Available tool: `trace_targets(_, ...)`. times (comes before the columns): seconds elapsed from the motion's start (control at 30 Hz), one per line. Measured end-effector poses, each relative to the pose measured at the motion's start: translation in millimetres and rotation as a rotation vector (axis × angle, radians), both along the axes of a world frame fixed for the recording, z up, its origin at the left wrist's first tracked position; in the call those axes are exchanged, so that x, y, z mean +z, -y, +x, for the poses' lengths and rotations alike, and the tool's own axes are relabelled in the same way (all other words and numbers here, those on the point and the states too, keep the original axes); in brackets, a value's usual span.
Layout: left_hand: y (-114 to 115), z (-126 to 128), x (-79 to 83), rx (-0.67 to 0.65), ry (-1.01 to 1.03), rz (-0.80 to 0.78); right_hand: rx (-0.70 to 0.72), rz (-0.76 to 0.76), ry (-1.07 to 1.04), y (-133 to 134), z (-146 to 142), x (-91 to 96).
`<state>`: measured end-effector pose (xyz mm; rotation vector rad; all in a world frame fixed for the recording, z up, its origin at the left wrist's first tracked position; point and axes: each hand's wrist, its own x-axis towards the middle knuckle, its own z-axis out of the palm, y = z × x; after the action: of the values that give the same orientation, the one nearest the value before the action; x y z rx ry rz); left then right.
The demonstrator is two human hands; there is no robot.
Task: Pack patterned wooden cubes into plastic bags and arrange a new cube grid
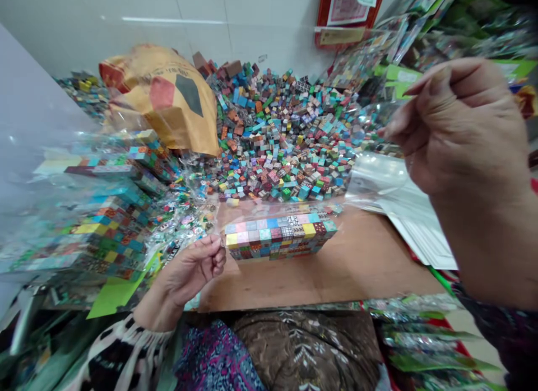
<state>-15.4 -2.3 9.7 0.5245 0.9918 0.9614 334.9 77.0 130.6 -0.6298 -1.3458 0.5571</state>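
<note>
A long block of small patterned cubes (281,237) lies on the brown board in front of me, with thin clear plastic film (269,212) around or above it. My left hand (195,270) is closed in a pinch at the block's left end, apparently on the edge of that film. Raised high at the right, my right hand (466,127) pinches clear plastic between thumb and fingers. Whether both hands hold the same piece of plastic, I cannot tell.
A heap of loose coloured cubes (286,144) covers the back against the wall. A yellow sack (168,99) stands back left. Wrapped cube blocks (113,223) are stacked left. White sheets (412,228) lie right of the brown board (370,262). Packed bags (424,340) sit lower right.
</note>
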Motion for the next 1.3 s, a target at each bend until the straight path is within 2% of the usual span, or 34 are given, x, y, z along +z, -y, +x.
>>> trace_targets(0.2,-0.4,1.1,4.1,0.027,-0.014,0.021,0.052,0.021,0.024,0.5,-5.8,4.2)
trace_targets(0.43,-2.7,-1.0,3.9,0.035,0.093,-0.131,0.040,0.018,0.048,2.2,-9.8,7.7)
trace_targets(0.67,-3.0,-6.5,2.5,0.000,0.214,-0.192,0.039,0.002,0.039,5.4,-17.7,9.6)
trace_targets(0.83,-0.5,-5.3,2.7,-0.001,0.212,-0.150,0.020,-0.008,0.053,5.3,-18.4,9.1)
trace_targets(1.03,1.3,-1.9,0.8,-0.001,0.175,-0.050,-0.091,-0.027,0.096,4.5,-13.8,9.1)
trace_targets(1.17,1.7,-0.8,0.5,0.010,0.175,0.010,-0.069,-0.019,0.046,1.3,-13.0,9.2)
trace_targets(1.3,2.4,-0.5,1.4,0.012,0.156,0.007,-0.057,-0.046,0.028,1.0,-14.5,9.9)
